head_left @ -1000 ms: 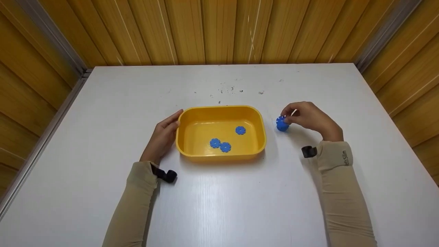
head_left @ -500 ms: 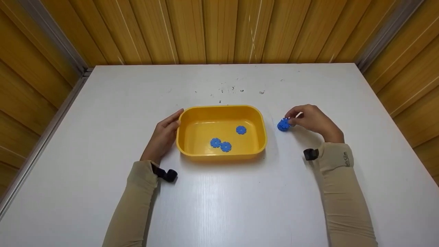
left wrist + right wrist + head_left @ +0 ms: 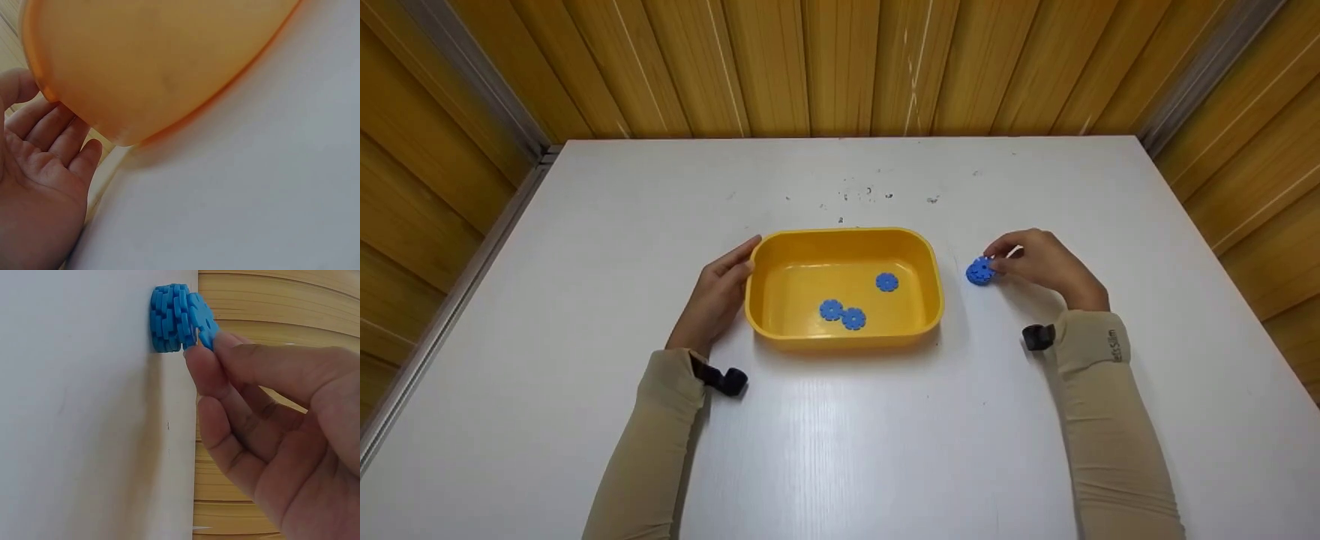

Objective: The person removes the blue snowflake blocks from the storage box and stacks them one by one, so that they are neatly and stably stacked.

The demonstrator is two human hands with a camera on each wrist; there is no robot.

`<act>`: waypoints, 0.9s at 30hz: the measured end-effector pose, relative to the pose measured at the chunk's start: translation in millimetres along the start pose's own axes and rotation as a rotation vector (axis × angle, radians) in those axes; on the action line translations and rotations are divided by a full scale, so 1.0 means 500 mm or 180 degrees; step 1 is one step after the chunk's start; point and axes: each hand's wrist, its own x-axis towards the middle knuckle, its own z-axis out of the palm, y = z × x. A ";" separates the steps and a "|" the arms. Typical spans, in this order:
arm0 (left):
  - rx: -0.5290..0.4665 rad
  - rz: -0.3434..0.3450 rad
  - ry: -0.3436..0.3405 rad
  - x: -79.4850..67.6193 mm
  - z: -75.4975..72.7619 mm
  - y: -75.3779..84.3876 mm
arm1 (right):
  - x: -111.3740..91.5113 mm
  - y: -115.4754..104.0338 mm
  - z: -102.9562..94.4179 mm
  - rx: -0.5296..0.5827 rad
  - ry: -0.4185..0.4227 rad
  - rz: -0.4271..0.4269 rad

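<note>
My right hand [image 3: 1039, 262] pinches a blue notched disc [image 3: 203, 319] between thumb and fingertips. In the right wrist view, the disc is tilted against the top of a stack of similar blue notched discs [image 3: 167, 319] on the table. My left hand [image 3: 712, 300] rests along the left end of a yellow plastic basin [image 3: 802, 279], its fingers nearly straight and the thumb at the rim. The basin's wall hides some left fingertips in the left wrist view. Inside the basin lie a pair of blue discs [image 3: 853, 319] touching each other and a single disc [image 3: 887, 282] farther right.
The white table [image 3: 840, 442] extends all around the basin, with small dark marks [image 3: 868, 192] behind it. Yellow wood-look panels [image 3: 840, 67] stand at the back and sides. A black wrist camera [image 3: 733, 382] sits by each beige sleeve [image 3: 641, 442].
My right hand has shifted slightly right and down, and its disc has gone from standing off the stack to lying closer over its top. The left hand and basin stay put.
</note>
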 end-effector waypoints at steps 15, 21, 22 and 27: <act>0.0005 -0.0039 0.0020 0.001 -0.001 -0.001 | -0.002 -0.005 -0.004 -0.0064 -0.0056 0.0058; 0.0120 -0.0104 0.0064 0.002 0.001 -0.001 | -0.008 -0.015 -0.010 0.0008 0.0013 -0.0083; 0.0129 -0.0107 0.0075 0.001 0.002 0.000 | -0.008 -0.019 -0.012 0.0015 0.0027 -0.0098; 0.0135 -0.0076 0.0073 -0.001 0.002 0.003 | -0.006 -0.043 -0.020 0.0016 0.0056 -0.0156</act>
